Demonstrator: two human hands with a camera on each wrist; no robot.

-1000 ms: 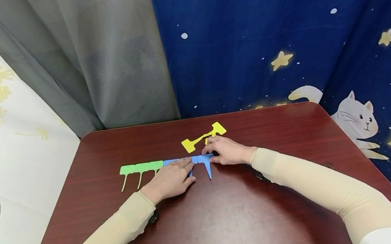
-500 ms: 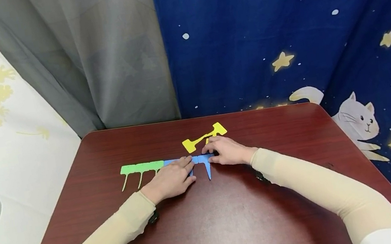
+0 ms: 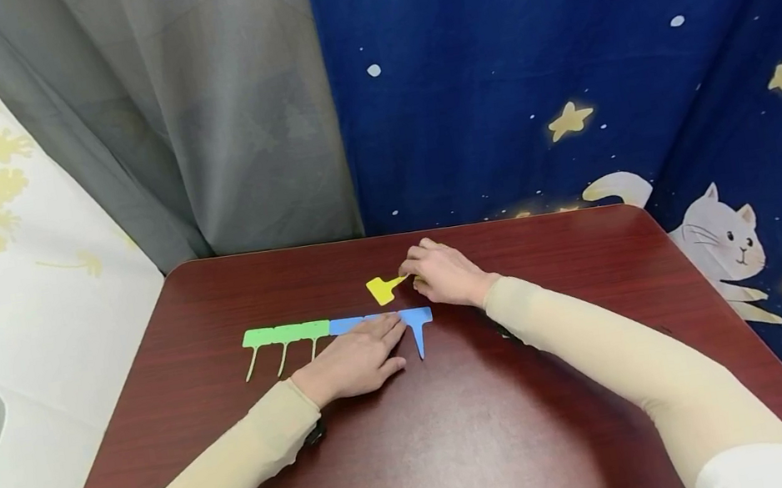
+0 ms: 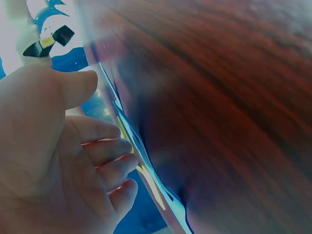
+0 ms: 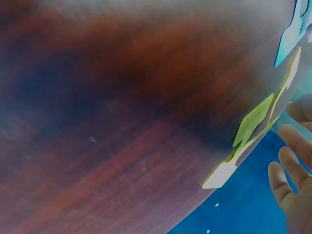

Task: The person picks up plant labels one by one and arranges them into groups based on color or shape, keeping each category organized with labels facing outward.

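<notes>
Three green T-shaped plant labels (image 3: pixel 285 333) lie side by side on the dark red table, continuing rightward into blue T-shaped plant labels (image 3: pixel 416 317). My left hand (image 3: pixel 358 358) lies across the blue part, its fingertips over the labels' upper strips and covering some of them. Above the row, my right hand (image 3: pixel 444 274) hovers over yellow plant labels, hiding most of them in the head view; one yellow label (image 3: pixel 381 289) sticks out on the left. The right wrist view has its loosely bent fingers (image 5: pixel 290 168) apart from the crossed yellow labels (image 5: pixel 253 120), holding nothing.
The table's far edge (image 3: pixel 271 251) runs behind the yellow labels. Behind it hang a grey curtain (image 3: pixel 253 130) and a blue curtain (image 3: pixel 458 82) with stars and a cat. A white patterned sheet (image 3: pixel 32 331) is on the left.
My right hand has left the right end of the blue row and moved up over the yellow labels. The left hand has slid slightly right along the blue labels.
</notes>
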